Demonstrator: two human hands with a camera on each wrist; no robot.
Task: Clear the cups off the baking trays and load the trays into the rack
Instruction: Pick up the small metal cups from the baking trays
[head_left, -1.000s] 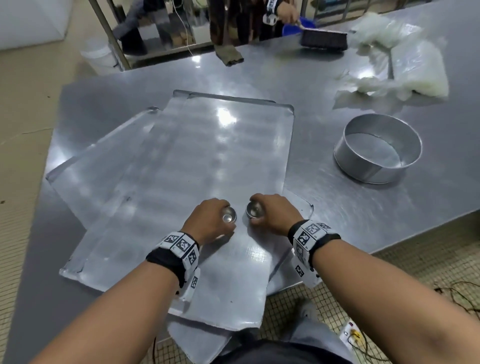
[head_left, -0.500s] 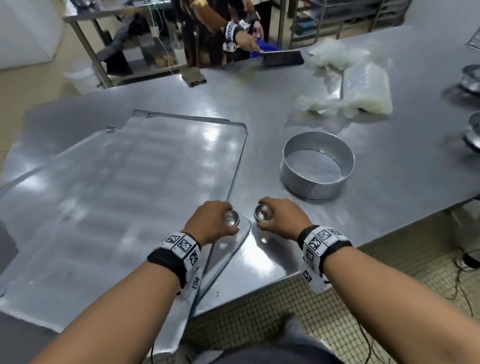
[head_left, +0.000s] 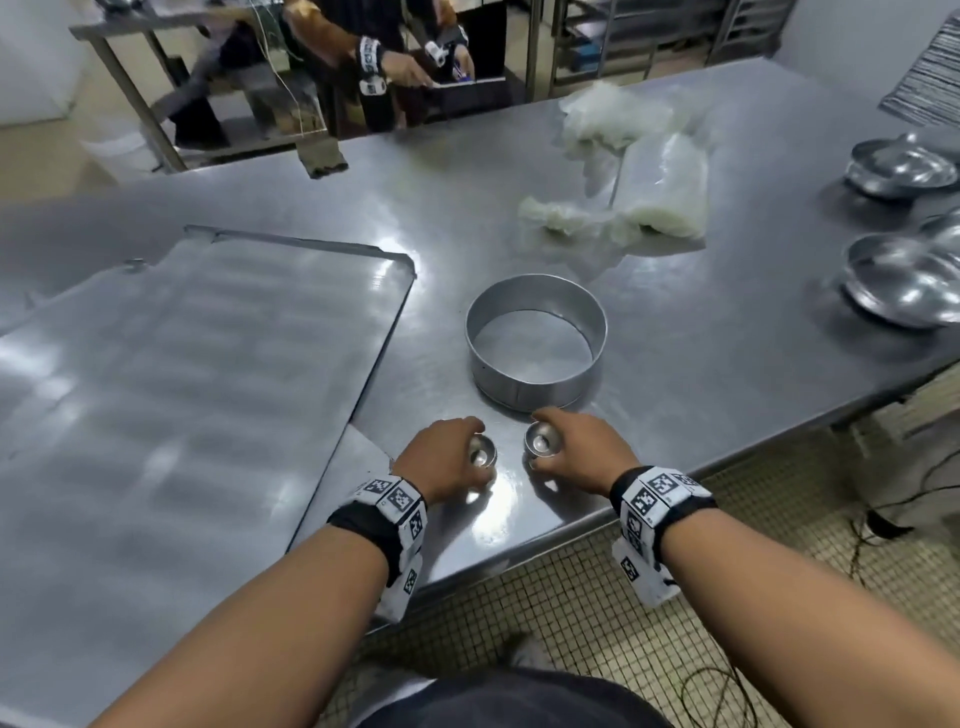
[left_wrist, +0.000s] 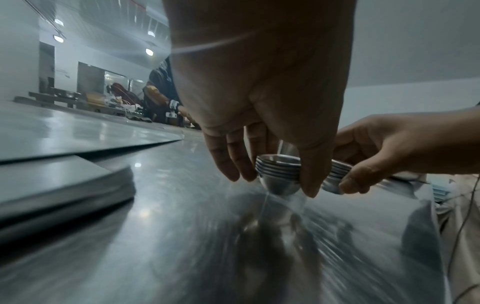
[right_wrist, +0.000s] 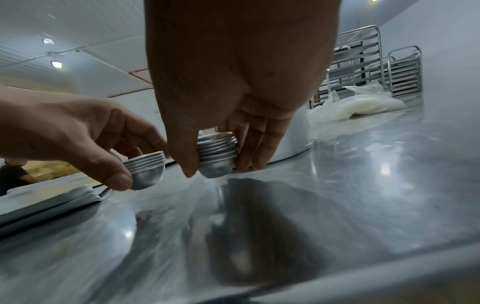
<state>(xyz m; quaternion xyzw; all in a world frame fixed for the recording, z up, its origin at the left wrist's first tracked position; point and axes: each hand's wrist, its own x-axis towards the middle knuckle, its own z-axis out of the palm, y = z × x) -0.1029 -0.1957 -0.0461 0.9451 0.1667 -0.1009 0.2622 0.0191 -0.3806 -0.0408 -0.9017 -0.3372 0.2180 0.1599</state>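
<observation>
Lower centre of frame, left hand (head_left: 447, 457) and right hand (head_left: 576, 447) each pinch a cup stack (head_left: 482, 453), off the trays (head_left: 182, 395); ring pan (head_left: 535, 384) just above, right hand nearer.

baking trays (head_left: 171, 415) run off the left edge; the table (left_wrist: 233, 257) beneath is smeared with blur.

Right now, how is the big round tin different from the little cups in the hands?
The round tin is one wide piece with straight walls; the cups are small with rounded bottoms, nested in two stacks. The tin sits alone on the table, touched by nobody; the left hand grips one cup stack and the right hand grips the other cup stack. All are shiny bare metal, open at the top.
</observation>
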